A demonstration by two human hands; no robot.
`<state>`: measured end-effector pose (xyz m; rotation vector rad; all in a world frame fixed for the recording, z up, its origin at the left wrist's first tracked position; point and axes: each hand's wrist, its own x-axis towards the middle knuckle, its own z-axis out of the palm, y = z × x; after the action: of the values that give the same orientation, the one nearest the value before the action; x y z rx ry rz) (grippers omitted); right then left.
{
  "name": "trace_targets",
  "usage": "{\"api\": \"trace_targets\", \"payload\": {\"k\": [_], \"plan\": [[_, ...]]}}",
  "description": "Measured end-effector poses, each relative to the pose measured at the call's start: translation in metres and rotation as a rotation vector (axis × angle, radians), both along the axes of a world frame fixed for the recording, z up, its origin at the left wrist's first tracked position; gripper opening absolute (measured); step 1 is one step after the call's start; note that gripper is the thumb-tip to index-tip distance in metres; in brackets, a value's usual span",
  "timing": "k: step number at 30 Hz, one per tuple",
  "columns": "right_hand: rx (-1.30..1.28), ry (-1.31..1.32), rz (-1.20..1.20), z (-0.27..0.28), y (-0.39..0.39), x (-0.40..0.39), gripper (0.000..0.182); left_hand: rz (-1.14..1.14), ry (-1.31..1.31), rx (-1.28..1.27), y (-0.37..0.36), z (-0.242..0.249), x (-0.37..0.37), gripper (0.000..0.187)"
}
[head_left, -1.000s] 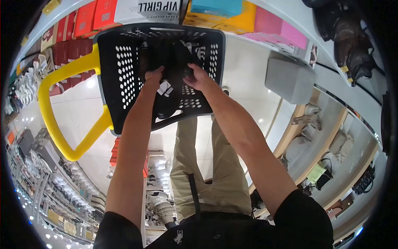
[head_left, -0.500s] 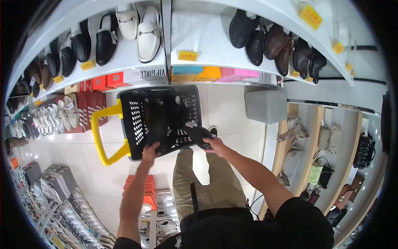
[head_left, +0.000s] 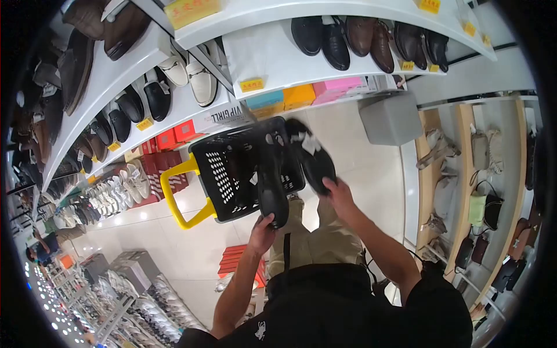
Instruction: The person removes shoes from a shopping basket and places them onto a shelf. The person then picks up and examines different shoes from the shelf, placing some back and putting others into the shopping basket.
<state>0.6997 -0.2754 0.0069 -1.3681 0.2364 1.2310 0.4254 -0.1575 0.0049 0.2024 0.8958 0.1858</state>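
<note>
My left hand [head_left: 263,234] is closed on the toe end of one black shoe [head_left: 272,194], which stretches away from me over the near side of the basket. In my right hand [head_left: 341,196] is another black shoe [head_left: 319,165], gripped at its near end and slanting across the basket's right edge; white paper or a tag shows at its opening. Below both shoes, the black shopping basket [head_left: 223,200] with a yellow handle [head_left: 168,194] stands on the floor. Dark things lie inside it, too dim to make out.
Ahead, a white shelf [head_left: 261,49] carries black, brown and cream shoes, with shoe boxes [head_left: 299,98] beneath. A grey bin [head_left: 390,119] stands to the right, beside shelving with bags [head_left: 477,209]. Orange-red boxes [head_left: 232,261] sit on the near left. Another person [head_left: 45,246] is far left.
My left hand has come up out of the basket with a black shoe. My right hand has raised its shoe above the basket's right side. The view has turned and shifted.
</note>
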Motion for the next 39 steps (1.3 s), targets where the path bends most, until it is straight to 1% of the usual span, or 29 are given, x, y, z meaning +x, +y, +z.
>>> {"api": "trace_targets", "payload": {"k": [1, 3, 5, 7, 11, 15, 16, 19, 22, 24, 26, 27, 28, 29, 30, 31, 33, 34, 35, 37, 38, 39], "plan": [[0.057, -0.074, -0.029, 0.011, 0.025, 0.007, 0.047, -0.011, -0.014, 0.017, 0.004, 0.005, 0.007, 0.050], [0.165, -0.109, -0.027, 0.024, 0.075, 0.034, 0.051, -0.006, -0.009, 0.066, 0.023, 0.033, 0.032, 0.051], [0.219, -0.143, -0.063, 0.004, 0.125, 0.062, 0.048, -0.015, 0.004, 0.105, 0.040, 0.052, 0.048, 0.052], [0.339, -0.092, -0.062, -0.019, 0.175, 0.091, 0.044, -0.012, -0.021, 0.162, 0.054, 0.063, 0.066, 0.051], [0.347, 0.005, -0.129, -0.034, 0.262, 0.129, 0.041, -0.008, 0.006, 0.264, 0.075, 0.084, 0.097, 0.054], [0.366, 0.067, -0.142, -0.057, 0.301, 0.148, 0.041, 0.005, -0.012, 0.284, 0.086, 0.086, 0.118, 0.053], [0.302, 0.047, -0.119, -0.062, 0.309, 0.151, 0.042, 0.007, -0.025, 0.283, 0.090, 0.084, 0.122, 0.053], [0.022, -0.083, 0.116, -0.043, 0.304, 0.163, 0.051, 0.017, -0.031, 0.267, 0.096, 0.082, 0.137, 0.052], [-0.129, -0.144, 0.294, -0.033, 0.284, 0.159, 0.058, 0.039, -0.010, 0.250, 0.099, 0.077, 0.146, 0.047], [-0.134, -0.280, 0.454, -0.033, 0.256, 0.131, 0.058, 0.044, 0.008, 0.249, 0.099, 0.074, 0.149, 0.046], [0.154, -0.239, 0.551, -0.024, 0.209, 0.097, 0.055, 0.040, 0.036, 0.257, 0.098, 0.065, 0.148, 0.047], [0.157, -0.388, 0.580, 0.026, 0.193, 0.081, 0.052, 0.027, 0.051, 0.279, 0.097, 0.065, 0.149, 0.048], [0.165, -0.256, 0.465, 0.023, 0.178, 0.065, 0.052, 0.019, 0.067, 0.298, 0.095, 0.065, 0.151, 0.049], [0.168, -0.216, 0.375, 0.041, 0.170, 0.055, 0.056, 0.020, 0.080, 0.315, 0.092, 0.064, 0.153, 0.049], [0.182, -0.343, 0.414, 0.050, 0.164, 0.047, 0.060, -0.002, 0.121, 0.332, 0.091, 0.064, 0.153, 0.050], [0.198, -0.470, 0.460, 0.057, 0.163, 0.043, 0.066, -0.011, 0.096, 0.396, 0.088, 0.058, 0.155, 0.049], [0.203, -0.653, 0.454, 0.074, 0.181, 0.042, 0.072, -0.023, 0.050, 0.530, 0.087, 0.046, 0.165, 0.048], [0.210, -0.743, 0.449, 0.078, 0.187, 0.041, 0.075, 0.008, 0.021, 0.587, 0.088, 0.040, 0.172, 0.045], [0.184, -0.725, 0.425, 0.074, 0.196, 0.045, 0.073, 0.006, 0.013, 0.639, 0.094, 0.036, 0.179, 0.046], [0.129, -0.692, 0.370, 0.060, 0.220, 0.055, 0.071, 0.071, 0.010, 0.763, 0.109, 0.034, 0.199, 0.048], [0.148, -0.736, 0.320, 0.054, 0.235, 0.061, 0.070, 0.101, -0.013, 0.822, 0.120, 0.032, 0.207, 0.052], [0.169, -0.779, 0.271, 0.049, 0.251, 0.066, 0.069, 0.057, 0.064, 0.905, 0.133, 0.024, 0.215, 0.053]]}}
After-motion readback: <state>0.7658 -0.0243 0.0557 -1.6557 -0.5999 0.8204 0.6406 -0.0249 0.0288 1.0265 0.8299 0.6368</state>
